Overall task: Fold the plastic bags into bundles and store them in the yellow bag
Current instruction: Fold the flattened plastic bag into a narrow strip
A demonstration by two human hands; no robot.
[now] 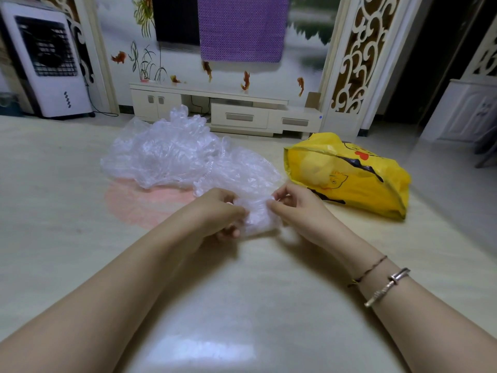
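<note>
Bare forearms reach in from the bottom edge over a glossy, pale floor (80, 265), which lies broad on the left and near side. On the right wrist sit a thin cord (368, 270) and a metal bangle (387, 286). Both hands work a crumpled clear plastic bag (259, 216): the left hand (217, 214) grips its left end with curled fingers, and the right hand (293, 205) pinches its upper right edge. Just behind them a loose, crinkled heap of clear bags (172, 154) rests partly over a pink one (139, 203). Right of the heap, apart from it, the yellow bag (376, 189) lies on its side, mouth open toward the heap; its cartoon print shows red hearts, and its small writing is unreadable. A cream TV cabinet (239, 117) bounds the far edge.
</note>
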